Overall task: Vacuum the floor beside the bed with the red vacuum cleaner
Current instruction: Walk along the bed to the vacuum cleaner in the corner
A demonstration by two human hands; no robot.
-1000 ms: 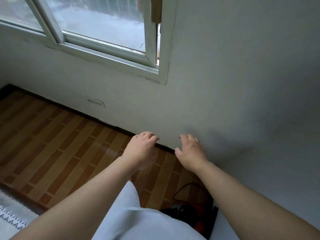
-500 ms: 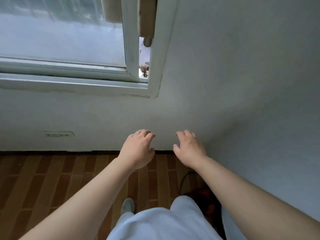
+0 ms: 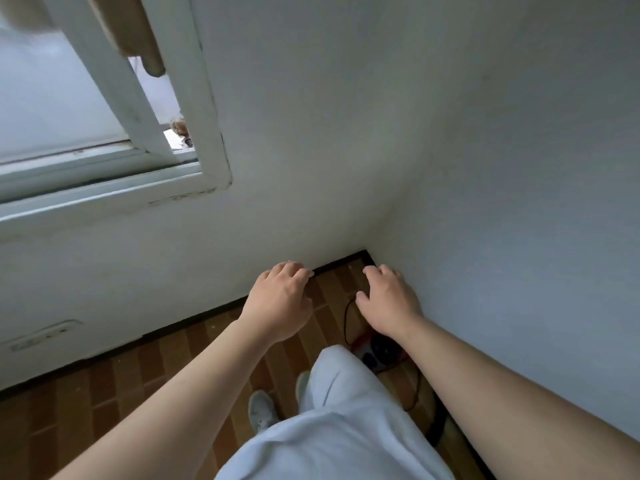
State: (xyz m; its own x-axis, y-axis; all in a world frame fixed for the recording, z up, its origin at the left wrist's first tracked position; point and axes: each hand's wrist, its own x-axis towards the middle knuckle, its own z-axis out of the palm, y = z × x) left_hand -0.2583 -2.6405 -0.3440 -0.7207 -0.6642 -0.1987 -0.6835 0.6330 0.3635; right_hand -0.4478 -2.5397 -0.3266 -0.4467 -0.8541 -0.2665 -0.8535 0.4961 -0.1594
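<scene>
floor (image 3: 104, 393) around red vacuum cleaner (image 3: 381, 349) seemingly unvacuumed, left hand (image 3: 280, 303) and right hand (image 3: 388, 303) above it, fingers (image 3: 291, 270) loosely apart, empty.

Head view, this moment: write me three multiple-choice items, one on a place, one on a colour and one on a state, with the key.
1. Where is the red vacuum cleaner?
A. On the window ledge
B. On the floor beside the right-hand wall
C. On a bed

2. What colour is the cord looping up from it?
A. Black
B. White
C. Yellow

3. What do the left hand and the right hand hold?
A. Nothing
B. The cord
C. The vacuum cleaner's handle

Answers:
1 B: its red and black body shows low on the brown floor, close to the wall.
2 A: the thin loop is dark against the floor.
3 A: both hands are stretched forward with fingers loosely curled round nothing.
</scene>
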